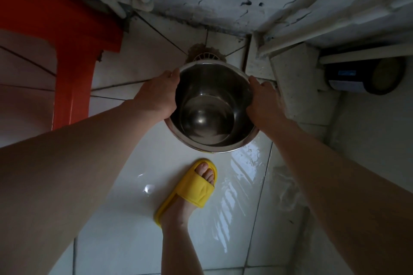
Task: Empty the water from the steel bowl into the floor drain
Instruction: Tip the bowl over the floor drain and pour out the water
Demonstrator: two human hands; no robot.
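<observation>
Steel bowl (212, 107) is clamped at opposite rim edges by left hand (157, 94) and right hand (263, 102), tilted toward floor drain (206, 57) just beyond; pour underway, steeper tip judged needed.

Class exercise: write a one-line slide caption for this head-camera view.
Both hands, left hand and right hand, hold a steel bowl above the floor drain on wet tiles.
</observation>
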